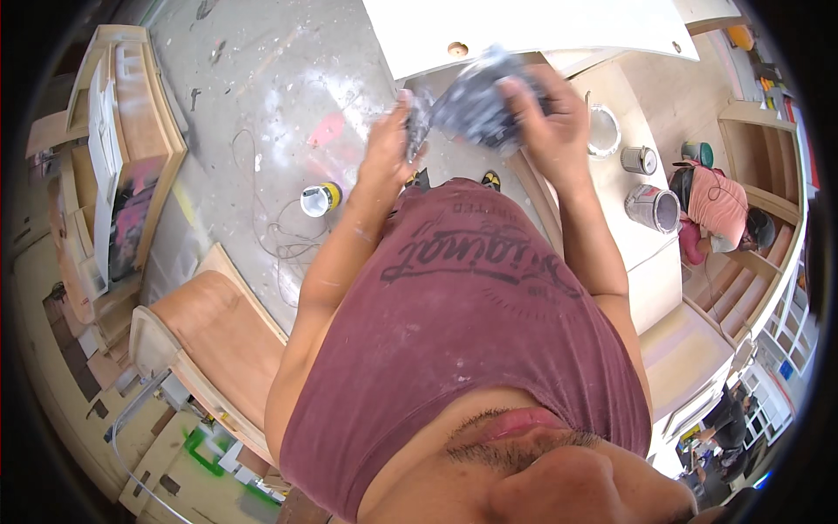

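Note:
In front of my chest both hands are raised, and motion blurs them a little. My right hand (556,122) grips a dark, white-smeared sheet (484,103) by its right side, thumb on top. My left hand (390,144) is closed on a narrow dark piece (418,127) with the same white smears. Whether the two pieces join is too blurred to tell, as is whether they are cloth or sandpaper. Just beyond the hands lies a large white panel (541,31) with a round hole near its edge.
An open paint can (319,200) and a loose cable (284,244) are on the stained floor at left. Several cans, including a grey one (653,208), stand on the pale bench (646,262) at right. Wooden furniture (209,323) flanks me. A person (717,205) bends by shelves.

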A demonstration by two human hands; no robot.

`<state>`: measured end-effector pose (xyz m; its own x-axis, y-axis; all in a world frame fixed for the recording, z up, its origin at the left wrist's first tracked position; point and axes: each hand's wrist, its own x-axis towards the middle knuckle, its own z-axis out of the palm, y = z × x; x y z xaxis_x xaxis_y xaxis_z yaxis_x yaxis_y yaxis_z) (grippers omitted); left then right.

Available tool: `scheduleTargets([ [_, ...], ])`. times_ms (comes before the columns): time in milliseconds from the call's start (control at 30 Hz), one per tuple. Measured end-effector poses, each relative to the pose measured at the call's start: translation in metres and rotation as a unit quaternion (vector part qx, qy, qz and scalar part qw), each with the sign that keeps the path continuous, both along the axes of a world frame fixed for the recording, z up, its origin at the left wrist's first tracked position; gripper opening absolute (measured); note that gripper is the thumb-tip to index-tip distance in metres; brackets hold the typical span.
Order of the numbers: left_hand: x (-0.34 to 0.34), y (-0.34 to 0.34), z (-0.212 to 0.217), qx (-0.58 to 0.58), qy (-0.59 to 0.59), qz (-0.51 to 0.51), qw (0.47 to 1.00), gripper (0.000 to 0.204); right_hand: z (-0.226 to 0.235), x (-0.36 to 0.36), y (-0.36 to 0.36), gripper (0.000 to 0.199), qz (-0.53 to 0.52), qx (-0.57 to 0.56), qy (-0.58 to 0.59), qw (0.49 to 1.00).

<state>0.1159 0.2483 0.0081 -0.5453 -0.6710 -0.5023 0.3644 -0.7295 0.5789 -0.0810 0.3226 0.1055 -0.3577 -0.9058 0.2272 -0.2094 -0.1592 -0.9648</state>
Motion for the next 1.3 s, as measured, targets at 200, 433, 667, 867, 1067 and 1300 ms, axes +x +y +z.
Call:
scheduleTargets([
  [200,0.007,-0.006,0.032,-0.300,-0.200,0.220,0.907,0.021,-0.028,0.004,-0.002,0.025,-0.035,-0.034,0.046,0.998],
  [433,0.005,-0.001,0.050,-0.456,-0.346,0.194,0.797,0.019,-0.007,0.024,0.009,0.027,0.100,0.114,0.181,0.972],
  [667,0.023,0.003,0.041,-0.440,-0.342,0.226,0.799,0.019,-0.033,0.014,0.011,0.028,0.054,0.140,0.170,0.974],
  [867,0.048,0.010,0.033,-0.385,-0.368,0.275,0.801,0.023,-0.028,0.013,-0.003,0.027,0.124,0.173,-0.039,0.976],
  [1067,0.078,0.051,0.039,-0.384,-0.404,0.209,0.804,0.021,-0.049,0.064,-0.053,0.035,0.191,0.173,0.053,0.965],
  [1300,0.199,0.062,0.035,-0.143,-0.294,0.540,0.776,0.021,-0.073,0.134,-0.107,0.029,0.315,0.178,0.195,0.912],
])
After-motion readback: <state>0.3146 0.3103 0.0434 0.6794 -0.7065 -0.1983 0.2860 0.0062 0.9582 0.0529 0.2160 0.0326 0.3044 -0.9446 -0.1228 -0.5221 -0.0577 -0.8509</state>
